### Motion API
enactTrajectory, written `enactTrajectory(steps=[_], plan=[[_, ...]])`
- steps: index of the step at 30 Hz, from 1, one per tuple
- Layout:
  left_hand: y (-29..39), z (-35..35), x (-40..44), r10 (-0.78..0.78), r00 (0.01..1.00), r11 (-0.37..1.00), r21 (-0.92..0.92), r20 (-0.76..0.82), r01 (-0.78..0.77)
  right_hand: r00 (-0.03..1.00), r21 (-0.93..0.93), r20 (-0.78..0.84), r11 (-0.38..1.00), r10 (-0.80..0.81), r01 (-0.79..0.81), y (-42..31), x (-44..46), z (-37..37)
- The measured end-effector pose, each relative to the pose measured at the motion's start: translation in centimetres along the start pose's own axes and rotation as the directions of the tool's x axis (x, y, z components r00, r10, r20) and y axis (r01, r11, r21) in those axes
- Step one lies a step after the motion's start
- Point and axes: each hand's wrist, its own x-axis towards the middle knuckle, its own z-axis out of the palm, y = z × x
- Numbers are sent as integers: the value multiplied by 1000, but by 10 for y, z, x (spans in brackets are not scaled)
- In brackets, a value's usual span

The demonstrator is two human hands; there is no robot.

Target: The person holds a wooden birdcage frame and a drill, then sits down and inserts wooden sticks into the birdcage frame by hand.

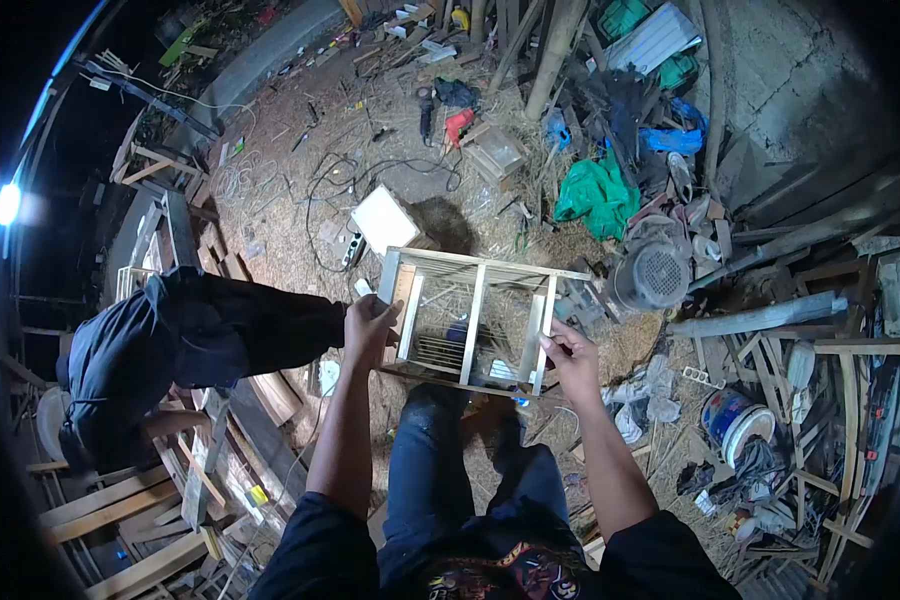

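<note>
One wooden frame (474,325), held above your legs (425,470), fingers of your left hand (368,335) and right hand (574,368) pinching opposite ends, seemingly already joined, thin bars (436,352) fitted, upper face apparently left unfilled

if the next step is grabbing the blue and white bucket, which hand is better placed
Probably the right hand: it holds the end of the wooden frame nearer the bucket, while the left hand holds the opposite end. Either would have to let go first.
</note>
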Motion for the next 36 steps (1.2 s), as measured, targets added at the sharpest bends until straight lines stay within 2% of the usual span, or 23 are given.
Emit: enactTrajectory(steps=[3, 5, 6, 8, 12, 14, 17, 19, 21, 23, 25, 26, 28, 29, 31, 32, 33, 34, 35, 36], plan=[[18, -6, 26, 7, 999, 998, 59, 44, -9, 1000, -45, -4, 999, 21, -21, -10, 30, 14], [31, -9, 56, 43, 999, 938, 344, -11, -37, 1000, -35, -7, 999, 29, -30, -13, 61, 25], [31, -12, 73, 41, 999, 938, 344, -7, -36, 999, -36, -11, 999, 32, -33, -19, 76, 32], [26, -15, 116, 278, 960, 768, 605, -20, -209, 998, -83, -3, 994, 66, -66, -31, 114, 49], [18, -19, 238, 194, 978, 861, 463, 78, -208, 992, -82, -73, 990, 105, -111, -30, 214, 94], [-2, -24, 302, 202, 973, 863, 449, 111, -230, 991, -89, -84, 989, 109, -116, -11, 267, 112], [18, -38, 364, 206, 965, 832, 490, 161, -259, 991, -113, -78, 986, 112, -121, -4, 335, 143], [19, -47, 403, 188, 975, 722, 656, 119, -219, 993, -204, -73, 973, 97, -111, -27, 371, 173], [22, -55, 436, 149, 987, 731, 664, 66, -155, 993, -198, -74, 974, 95, -108, -27, 409, 195], [26, -64, 462, 115, 993, 735, 672, 11, -92, 994, -336, -69, 937, 79, -97, -31, 444, 214], [32, -70, 482, 159, 986, 786, 610, -43, -101, 994, -365, -77, 925, 80, -103, -33, 475, 230], [21, -73, 494, 171, 985, 833, 538, -35, -126, 998, -394, -51, 917, 47, -63, -32, 489, 237], [20, -82, 509, 174, 984, 850, 507, -22, -139, 1000, -400, 5, 916, -27, 27, -33, 519, 251], [19, -87, 516, 183, 983, 864, 479, -15, -153, 1000, -403, 0, 915, -25, 23, -35, 532, 255], [13, -95, 528, 158, 985, 911, 396, -66, -119, 995, -521, 95, 853, 18, 35, -54, 557, 270], [9, -101, 536, 151, 986, 928, 355, -75, -115, 989, -490, 131, 863, -72, 128, -41, 573, 274], [11, -106, 543, 143, 986, 943, 315, -84, -110, 989, -493, 128, 861, -69, 124, -45, 587, 281], [14, -109, 549, 93, 988, 947, 318, -120, -51, 988, -454, 149, 890, 44, 29, -48, 601, 287], [17, -114, 556, 172, 978, 942, 310, -121, -128, 972, -415, 175, 907, 154, -69, -49, 617, 294], [19, -119, 565, 164, 977, 953, 278, -134, -122, 948, -284, 223, 946, 226, -159, -48, 632, 300]])
